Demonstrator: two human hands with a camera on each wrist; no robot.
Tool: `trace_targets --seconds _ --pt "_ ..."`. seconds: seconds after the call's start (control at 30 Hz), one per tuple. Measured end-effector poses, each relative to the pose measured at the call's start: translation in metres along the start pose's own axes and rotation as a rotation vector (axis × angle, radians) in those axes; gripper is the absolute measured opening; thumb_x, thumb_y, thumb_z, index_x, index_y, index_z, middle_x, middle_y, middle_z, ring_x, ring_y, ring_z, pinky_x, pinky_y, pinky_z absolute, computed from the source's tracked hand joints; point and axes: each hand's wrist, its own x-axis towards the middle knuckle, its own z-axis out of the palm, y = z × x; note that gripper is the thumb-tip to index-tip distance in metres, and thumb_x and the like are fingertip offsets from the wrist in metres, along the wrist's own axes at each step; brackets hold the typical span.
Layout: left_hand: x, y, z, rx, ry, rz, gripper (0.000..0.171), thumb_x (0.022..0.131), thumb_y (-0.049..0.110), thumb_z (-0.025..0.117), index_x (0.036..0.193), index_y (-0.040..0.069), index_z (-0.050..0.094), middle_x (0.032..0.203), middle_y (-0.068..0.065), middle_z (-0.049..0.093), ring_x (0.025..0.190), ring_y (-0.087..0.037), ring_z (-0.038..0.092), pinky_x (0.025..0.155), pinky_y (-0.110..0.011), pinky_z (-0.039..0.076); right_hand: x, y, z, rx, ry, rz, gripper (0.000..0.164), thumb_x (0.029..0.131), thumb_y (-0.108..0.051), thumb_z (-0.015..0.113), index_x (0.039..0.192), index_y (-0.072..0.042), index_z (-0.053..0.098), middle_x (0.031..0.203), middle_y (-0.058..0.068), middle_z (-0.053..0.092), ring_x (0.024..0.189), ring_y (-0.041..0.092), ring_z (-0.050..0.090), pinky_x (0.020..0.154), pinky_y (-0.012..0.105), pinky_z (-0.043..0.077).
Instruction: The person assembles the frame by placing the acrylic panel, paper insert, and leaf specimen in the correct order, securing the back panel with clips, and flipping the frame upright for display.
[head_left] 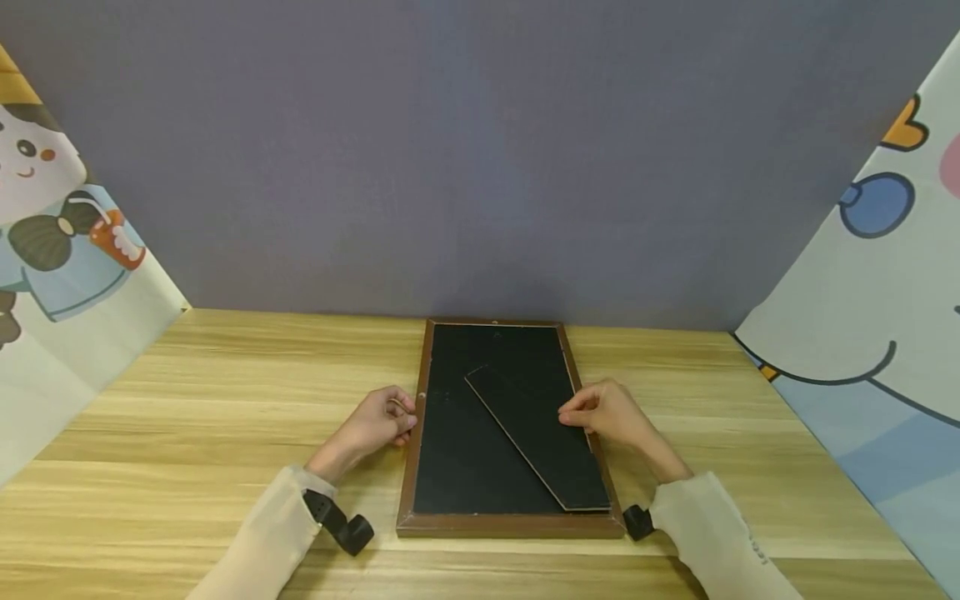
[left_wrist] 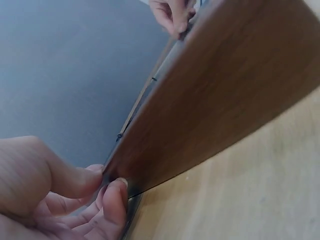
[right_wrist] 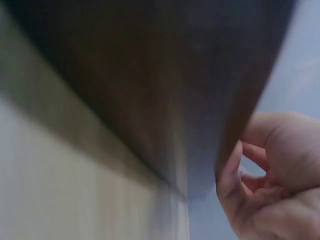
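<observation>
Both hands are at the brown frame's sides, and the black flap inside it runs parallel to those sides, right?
Not parallel: the head view shows the black flap slanting down toward the lower right corner of the brown frame.

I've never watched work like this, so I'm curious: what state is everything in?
Frame: lying on the table, black panel up.
Black flap: slanted across the panel.
Left hand: curled, holding the frame's left edge.
Right hand: curled at the frame's right edge; grip unclear.
</observation>
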Motion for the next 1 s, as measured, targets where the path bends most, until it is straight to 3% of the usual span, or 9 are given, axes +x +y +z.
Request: trace_targets --seconds 0.1,0.2,0.63,0.87,1.0 --pt "0.0 -0.001 -0.001 0.022 0.012 0.007 0.009 0.09 -0.009 0.054 0.097 -0.01 0.049 0.074 -0.008 0.053 0.061 -0.013 0.054 0.055 -0.021 0.05 0.0 -0.005 0.003 -0.038 -0.061 -0.033 0.006 0.082 -0.012 0.074 0.082 -0.006 0.075 0.071 0.003 0.07 0.051 0.009 0.055 0.046 0.023 0.049" --pt "0.001 -0.002 -0.002 0.031 0.017 0.008 0.009 0.089 -0.009 0.054 0.097 -0.01 0.05 0.073 -0.007 0.053 0.061 -0.013 0.053 0.055 -0.021 0.049 0.001 -0.007 0.004 -0.052 -0.063 -0.026 0.005 0.081 -0.011 0.074 0.08 -0.007 0.074 0.069 0.002 0.069 0.052 0.01 0.058 0.048 0.024 0.051" --pt "-0.001 -0.001 -0.001 0.018 0.003 0.005 0.019 0.085 -0.002 0.063 0.096 -0.004 0.047 0.074 -0.005 0.051 0.06 -0.013 0.052 0.054 -0.024 0.048 0.005 -0.006 0.001 0.015 -0.112 -0.012 0.007 0.082 -0.007 0.073 0.085 -0.001 0.073 0.076 0.008 0.071 0.059 0.012 0.062 0.053 0.025 0.055" --pt "-0.002 0.001 0.003 0.09 0.053 0.041 0.027 0.081 0.002 0.071 0.091 0.001 0.046 0.067 -0.001 0.043 0.051 -0.012 0.044 0.048 -0.023 0.042 0.008 -0.002 -0.003 0.05 -0.162 -0.02 0.01 0.083 -0.006 0.071 0.09 0.002 0.071 0.077 0.007 0.069 0.061 0.014 0.061 0.054 0.025 0.055" --pt "-0.001 0.001 0.004 0.105 0.049 0.045 0.027 0.08 0.002 0.071 0.091 0.001 0.047 0.066 -0.001 0.042 0.05 -0.012 0.042 0.046 -0.023 0.041 0.007 0.001 -0.006 0.103 -0.189 -0.033 0.014 0.083 -0.004 0.07 0.094 0.005 0.068 0.079 0.009 0.066 0.064 0.015 0.061 0.055 0.026 0.056"
